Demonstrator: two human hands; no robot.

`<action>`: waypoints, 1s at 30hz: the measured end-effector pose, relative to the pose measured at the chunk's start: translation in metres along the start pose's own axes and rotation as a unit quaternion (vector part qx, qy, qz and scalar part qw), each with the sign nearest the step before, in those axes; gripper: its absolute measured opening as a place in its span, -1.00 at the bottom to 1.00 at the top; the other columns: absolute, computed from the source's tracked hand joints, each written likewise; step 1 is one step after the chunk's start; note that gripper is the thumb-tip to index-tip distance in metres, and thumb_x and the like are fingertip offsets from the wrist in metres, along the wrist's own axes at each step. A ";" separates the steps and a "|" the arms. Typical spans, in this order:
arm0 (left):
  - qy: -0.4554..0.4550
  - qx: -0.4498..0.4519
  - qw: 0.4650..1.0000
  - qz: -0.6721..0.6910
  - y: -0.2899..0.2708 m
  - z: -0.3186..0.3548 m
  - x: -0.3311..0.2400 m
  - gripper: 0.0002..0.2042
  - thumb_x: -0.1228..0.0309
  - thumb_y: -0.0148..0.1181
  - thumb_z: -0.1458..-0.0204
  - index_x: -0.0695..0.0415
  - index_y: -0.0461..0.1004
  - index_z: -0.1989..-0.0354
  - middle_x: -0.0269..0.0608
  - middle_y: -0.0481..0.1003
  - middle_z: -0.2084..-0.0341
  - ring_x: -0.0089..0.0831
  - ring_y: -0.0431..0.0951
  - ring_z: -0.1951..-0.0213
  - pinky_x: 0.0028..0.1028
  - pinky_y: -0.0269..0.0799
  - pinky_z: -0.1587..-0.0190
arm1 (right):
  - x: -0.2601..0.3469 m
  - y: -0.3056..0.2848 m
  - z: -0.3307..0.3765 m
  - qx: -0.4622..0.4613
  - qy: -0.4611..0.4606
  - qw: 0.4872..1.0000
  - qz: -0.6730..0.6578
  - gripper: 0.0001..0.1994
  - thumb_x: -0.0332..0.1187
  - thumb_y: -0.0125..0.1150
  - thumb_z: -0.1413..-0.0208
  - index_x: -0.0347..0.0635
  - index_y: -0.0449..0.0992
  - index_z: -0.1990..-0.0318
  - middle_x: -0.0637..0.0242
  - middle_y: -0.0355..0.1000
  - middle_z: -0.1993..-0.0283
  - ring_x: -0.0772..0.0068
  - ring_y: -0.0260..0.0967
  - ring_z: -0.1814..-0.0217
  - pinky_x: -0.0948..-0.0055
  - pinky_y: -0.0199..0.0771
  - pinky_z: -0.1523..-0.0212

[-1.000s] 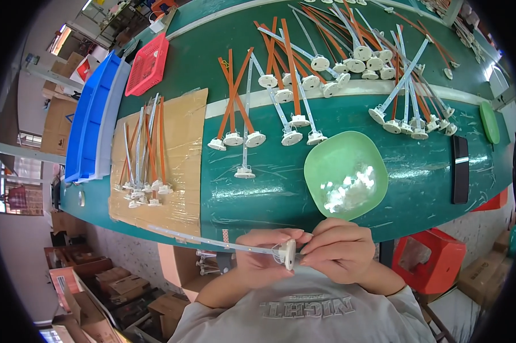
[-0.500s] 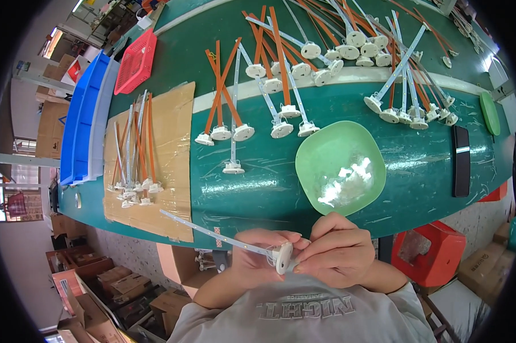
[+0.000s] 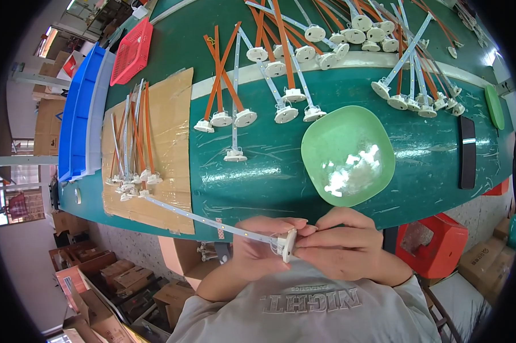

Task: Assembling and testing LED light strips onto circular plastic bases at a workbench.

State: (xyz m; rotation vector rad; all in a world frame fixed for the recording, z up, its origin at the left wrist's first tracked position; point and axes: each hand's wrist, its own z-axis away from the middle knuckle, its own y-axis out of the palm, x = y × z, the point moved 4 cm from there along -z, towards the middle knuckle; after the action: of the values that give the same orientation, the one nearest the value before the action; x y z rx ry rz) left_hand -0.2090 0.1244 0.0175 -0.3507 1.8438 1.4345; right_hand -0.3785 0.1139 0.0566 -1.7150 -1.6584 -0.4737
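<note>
In front of my chest, my left hand (image 3: 259, 239) grips an LED strip lamp by its round white base (image 3: 289, 246). The base is turned on edge, and its pale strip (image 3: 198, 218) reaches left toward the cardboard sheet. My right hand (image 3: 344, 243) is closed, thumb and fingertips pinched together against the flat face of the base. Whatever those fingertips may hold is too small or hidden to make out. Just beyond the right hand, a green bowl (image 3: 313, 157) stands on the table; glare and clear, shiny contents fill its bottom.
Several strip lamps (image 3: 245, 118) with orange or white strips lie across the green table (image 3: 258, 200). More lamps (image 3: 133, 186) rest on a cardboard sheet (image 3: 175, 143). At left are a blue bin (image 3: 81, 120) and a red basket (image 3: 133, 51); a black bar (image 3: 467, 154) lies right.
The view has shifted slightly, so the table things sit a little higher. My hands still hold the lamp base, its strip's far end now close to the lamps on the cardboard.
</note>
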 end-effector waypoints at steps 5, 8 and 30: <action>0.013 0.040 0.999 0.024 -0.001 -0.001 0.000 -0.43 0.65 0.44 0.10 0.27 0.36 -0.14 0.18 0.41 -0.17 0.02 0.46 -0.20 -0.04 0.42 -0.24 | 0.004 -0.001 0.001 0.000 -0.045 0.999 0.030 -0.77 -0.55 0.41 0.25 -0.25 0.67 0.31 0.26 0.57 0.27 0.34 0.49 0.31 0.53 0.52 0.47; 0.009 0.019 1.000 -0.016 0.000 0.003 0.000 -0.41 0.56 0.53 0.15 0.22 0.36 -0.08 0.19 0.45 -0.12 0.04 0.51 -0.14 -0.02 0.49 -0.18 | 0.008 0.001 0.003 0.006 -0.070 0.995 0.067 -0.75 -0.54 0.33 0.26 -0.33 0.65 0.31 0.20 0.56 0.27 0.34 0.50 0.30 0.52 0.56 0.45; 0.056 -0.006 0.995 -0.085 -0.004 0.009 0.019 -0.46 0.52 0.46 0.03 0.22 0.32 -0.12 0.17 0.40 -0.19 -0.07 0.53 -0.14 -0.16 0.52 -0.17 | 0.014 0.010 0.012 -0.034 -0.037 0.988 0.148 -0.80 -0.66 0.17 0.22 -0.43 0.55 0.34 0.15 0.51 0.37 0.24 0.51 0.38 0.48 0.56 0.48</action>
State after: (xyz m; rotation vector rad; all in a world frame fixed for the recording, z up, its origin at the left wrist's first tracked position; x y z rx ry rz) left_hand -0.2160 0.1360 0.0008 -0.5902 1.8458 1.3326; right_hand -0.3697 0.1328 0.0560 -2.0101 -1.4174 -0.3304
